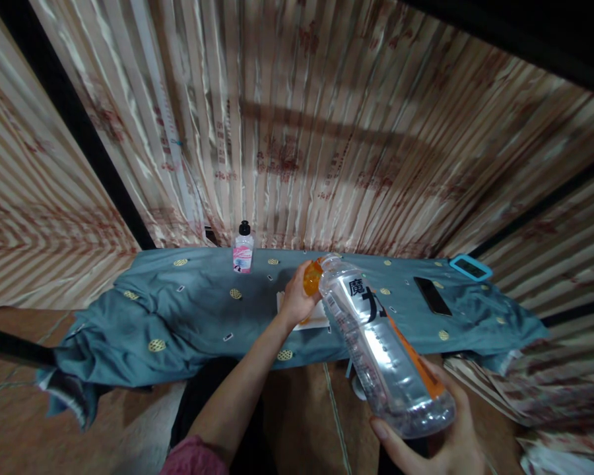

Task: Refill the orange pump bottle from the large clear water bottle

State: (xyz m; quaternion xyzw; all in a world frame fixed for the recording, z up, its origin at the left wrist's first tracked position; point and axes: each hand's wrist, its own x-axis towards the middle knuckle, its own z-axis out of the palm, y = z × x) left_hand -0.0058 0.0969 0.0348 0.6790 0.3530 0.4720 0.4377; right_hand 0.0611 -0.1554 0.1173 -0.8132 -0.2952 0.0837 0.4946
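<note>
A large clear plastic bottle [376,343] with a silver and orange label slants across the front, its neck up and to the left. My right hand [440,429] is wrapped round its lower end, thumb on the near side. At the mouth of the bottle, my left hand [299,297] is closed on an orange see-through piece, rounded like a small cup or cap; the fingers partly hide it. Whether the bottle holds any liquid I cannot tell. Under my left hand lies a white sheet or pad [318,316], partly covered, on the teal cloth.
The narrow table wears a teal cloth [202,310] with pineapple prints. A small bottle with a black cap and pink label [243,249] stands at the back left. To the right lie a black phone [432,296] and a blue-framed device [470,267]. Striped curtains [287,132] hang behind.
</note>
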